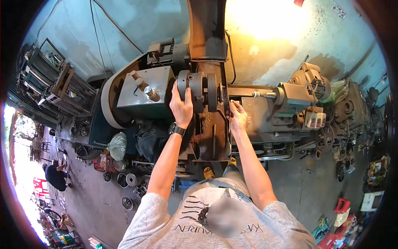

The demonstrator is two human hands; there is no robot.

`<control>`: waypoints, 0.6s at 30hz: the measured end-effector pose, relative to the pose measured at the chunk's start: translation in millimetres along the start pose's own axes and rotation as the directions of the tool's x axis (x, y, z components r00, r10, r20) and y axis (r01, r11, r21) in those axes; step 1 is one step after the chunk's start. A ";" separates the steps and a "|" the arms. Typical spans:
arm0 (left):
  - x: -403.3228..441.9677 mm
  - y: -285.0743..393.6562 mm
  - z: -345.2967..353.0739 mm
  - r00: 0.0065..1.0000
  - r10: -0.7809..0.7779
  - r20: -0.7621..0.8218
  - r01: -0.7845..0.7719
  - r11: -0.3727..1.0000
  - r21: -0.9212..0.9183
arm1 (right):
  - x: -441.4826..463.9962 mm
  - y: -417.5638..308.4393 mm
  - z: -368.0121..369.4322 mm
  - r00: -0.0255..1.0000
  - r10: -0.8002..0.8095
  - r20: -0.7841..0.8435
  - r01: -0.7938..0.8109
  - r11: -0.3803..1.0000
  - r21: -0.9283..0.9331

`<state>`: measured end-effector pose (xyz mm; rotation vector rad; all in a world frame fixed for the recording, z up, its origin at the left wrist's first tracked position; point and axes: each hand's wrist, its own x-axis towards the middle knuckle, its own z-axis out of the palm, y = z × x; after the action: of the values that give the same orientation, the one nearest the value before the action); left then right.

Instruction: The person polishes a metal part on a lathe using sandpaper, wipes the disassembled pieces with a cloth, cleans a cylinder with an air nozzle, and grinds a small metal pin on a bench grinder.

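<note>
Pictured at a lathe in a crowded workshop, between the grey headstock (145, 89) on one side and the tailstock (295, 96) on the other: a broad, dark metal chuck (196, 85), mounted beside the headstock with a round disc (212, 94) at its outer side, above a rusty-brown metal bed (206, 139). Laid against the headstock-side rim of the chuck, with fingers loosely curved and thumb set apart on the metal, the left hand (181, 111), open rather than clenched, with a dark watch (179, 131) at the wrist. Reaching in just beyond the disc on the tailstock side, with fingertips drawn close together, the right hand (237, 119); too small a detail to tell whether closed on a piece or merely touching an edge. Judging by the solid metal, likely heavy and rigid, with no give under the fingers and little risk of breaking; likely slick in places if oily, and rough or sharp around the slots and corners. Best taken by the wide outer rim, with a palm on each side and the weight supported from beneath if loose from the mount; better not held by the narrow gap beside the disc, for fear of pinched fingertips. Overhead, a large dark duct (207, 29).
</note>
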<state>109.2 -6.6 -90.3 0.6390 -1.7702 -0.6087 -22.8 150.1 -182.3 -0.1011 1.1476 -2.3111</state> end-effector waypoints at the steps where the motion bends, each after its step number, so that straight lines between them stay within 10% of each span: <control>1: -10.8 -5.5 -0.7 0.998 0.057 -0.041 -0.059 0.998 -0.030 | 0.6 1.0 -0.7 0.999 -0.013 0.032 0.013 1.000 0.023; 9: 22.5 21.4 -20.1 0.968 0.249 0.038 -0.249 0.968 0.001 | 3.4 -0.6 9.3 0.996 -0.026 0.081 0.021 0.997 0.069; 14: 68.0 3.1 15.1 0.945 -0.193 0.263 0.127 0.960 0.248 | 2.6 -0.1 23.6 0.993 0.031 0.116 -0.038 0.997 0.063; 18: 54.4 10.7 8.0 0.938 -0.263 0.228 0.200 0.944 0.263 | 9.5 5.0 16.2 0.990 0.035 0.134 -0.029 0.998 -0.047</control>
<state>86.5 -35.5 -48.0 0.9821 -2.0490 -0.6723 -23.7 131.3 -177.5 -0.2495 1.1249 -2.2148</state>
